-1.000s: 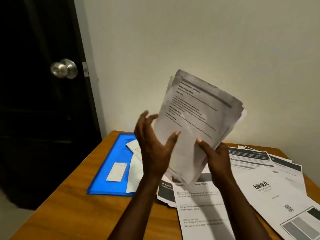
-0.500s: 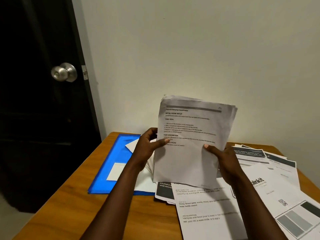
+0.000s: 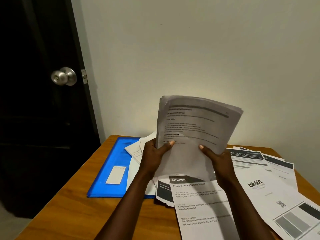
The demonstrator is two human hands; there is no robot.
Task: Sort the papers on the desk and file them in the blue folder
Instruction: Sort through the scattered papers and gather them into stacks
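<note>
Holds a stack of papers (image 3: 195,135) upright in both hands, lifted off the surface (image 3: 69,213) just right of the blue folder (image 3: 110,163). Clamps the stack's left edge with the left hand (image 3: 154,158), thumb across the printed front and fingers behind; pinches the lower right edge with the right hand (image 3: 218,161) the same way, each grip closed tight on the paper. Against a second ago, has the stack squared up from its slant and the then-spread left hand back on it. Against half a second ago, carries it slightly higher, baring the dark header of the KITCHEN sheet (image 3: 199,205) underneath, and lets the top edge bow. Leaves the folder flat where it was, loose white sheets (image 3: 136,153) overlapping its right side, and the blinkit sheet (image 3: 259,187) further right of the folder among other printed pages, unmoved.
</note>
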